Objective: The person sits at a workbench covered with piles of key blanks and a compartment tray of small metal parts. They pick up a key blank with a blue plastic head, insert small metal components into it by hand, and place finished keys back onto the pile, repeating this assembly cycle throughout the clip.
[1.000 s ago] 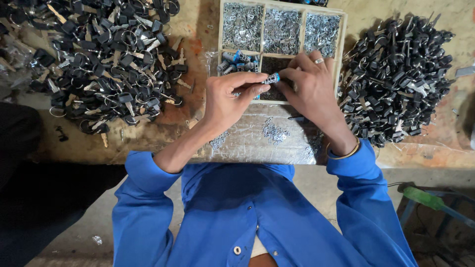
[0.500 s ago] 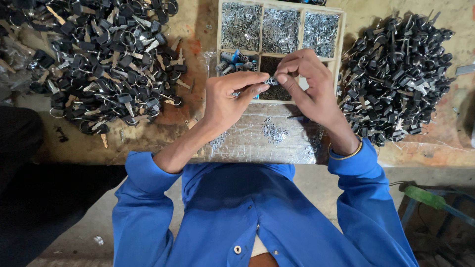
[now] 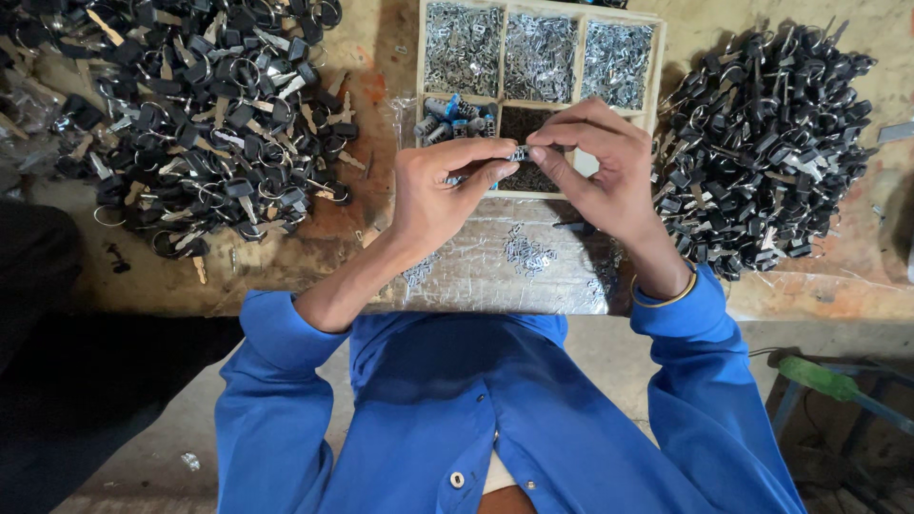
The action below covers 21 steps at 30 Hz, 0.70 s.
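— both hands are pinching one small part [image 3: 517, 153] between them, right?

— yes. left hand [image 3: 440, 195] is closing thumb and forefinger on its left end, right hand [image 3: 598, 171] is closing its fingertips on the right end. both grips are nearly shut, with only the part between the tips.

— what is the part?

— small, metal, with a bit of blue. too small to tell more.

— where is it sitting?

— it is not resting on anything; it is being held above the tray [image 3: 659, 69], over the tray's near row of compartments.

— what is the tray holding?

— the three far compartments are holding small silvery pieces [image 3: 539, 55]. a near compartment on the left is holding blue and grey cylinders [image 3: 455, 116], and the one under the hands is looking dark inside.

— and nearer the body?

— a shiny sheet [image 3: 514, 271] is lying on the counter [image 3: 381, 48] just in front of the tray, with a few loose silvery bits [image 3: 526, 255] on it.

— the sides?

— a big heap of black-headed keys on rings [image 3: 205, 114] is lying to the left, and a denser black heap [image 3: 766, 143] is lying to the right, close beside the right wrist. that wrist is wearing a thin bangle [image 3: 666, 297]. both arms are in blue sleeves [image 3: 276, 381].
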Each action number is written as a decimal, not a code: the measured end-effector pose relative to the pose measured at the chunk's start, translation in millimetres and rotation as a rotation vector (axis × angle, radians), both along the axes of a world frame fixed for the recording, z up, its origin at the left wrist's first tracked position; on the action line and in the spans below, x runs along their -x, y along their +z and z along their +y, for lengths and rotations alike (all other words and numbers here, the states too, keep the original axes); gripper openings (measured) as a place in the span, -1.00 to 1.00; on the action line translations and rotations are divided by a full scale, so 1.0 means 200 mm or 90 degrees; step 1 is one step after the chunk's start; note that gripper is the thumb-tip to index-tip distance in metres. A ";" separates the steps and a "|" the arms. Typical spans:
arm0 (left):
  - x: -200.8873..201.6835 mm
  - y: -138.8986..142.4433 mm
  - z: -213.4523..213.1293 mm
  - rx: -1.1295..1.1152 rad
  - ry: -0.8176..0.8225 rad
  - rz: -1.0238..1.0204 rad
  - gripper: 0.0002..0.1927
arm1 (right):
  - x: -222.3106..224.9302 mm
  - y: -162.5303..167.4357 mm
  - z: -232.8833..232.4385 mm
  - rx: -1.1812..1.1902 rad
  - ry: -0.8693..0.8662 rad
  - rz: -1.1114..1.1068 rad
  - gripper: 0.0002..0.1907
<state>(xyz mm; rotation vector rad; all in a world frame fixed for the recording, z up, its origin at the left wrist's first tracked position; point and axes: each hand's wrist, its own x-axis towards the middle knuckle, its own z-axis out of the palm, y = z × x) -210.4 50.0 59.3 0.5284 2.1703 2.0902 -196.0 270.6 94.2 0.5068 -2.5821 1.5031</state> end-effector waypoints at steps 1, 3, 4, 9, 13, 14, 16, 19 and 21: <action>0.00 0.00 0.00 0.000 0.001 -0.004 -0.79 | 0.00 0.00 0.00 -0.012 -0.001 0.016 -0.82; 0.00 0.00 0.00 -0.006 0.001 -0.015 -0.78 | 0.00 0.00 -0.01 -0.020 0.001 0.025 -0.82; 0.00 0.00 0.00 -0.011 -0.002 -0.021 -0.78 | 0.00 0.00 -0.01 -0.014 0.004 0.018 -0.82; 0.00 -0.01 0.00 -0.023 -0.006 -0.020 -0.79 | 0.00 -0.01 -0.02 0.010 -0.005 -0.022 -0.84; -0.01 -0.01 0.00 -0.034 -0.006 -0.023 -0.80 | 0.00 0.01 -0.04 -0.038 0.001 0.012 -0.82; -0.01 -0.01 0.00 -0.038 -0.005 -0.021 -0.81 | 0.00 0.03 -0.04 -0.058 0.005 0.031 -0.81; -0.01 -0.02 0.00 -0.031 -0.008 -0.019 -0.82 | 0.00 0.07 -0.04 -0.113 0.035 0.081 -0.80; -0.01 -0.03 0.00 0.004 -0.005 -0.004 -0.83 | 0.00 0.13 -0.04 -0.258 0.081 0.211 -0.79; -0.01 -0.03 0.00 0.030 0.000 0.026 -0.84 | 0.00 0.15 -0.04 -0.320 0.099 0.243 -0.79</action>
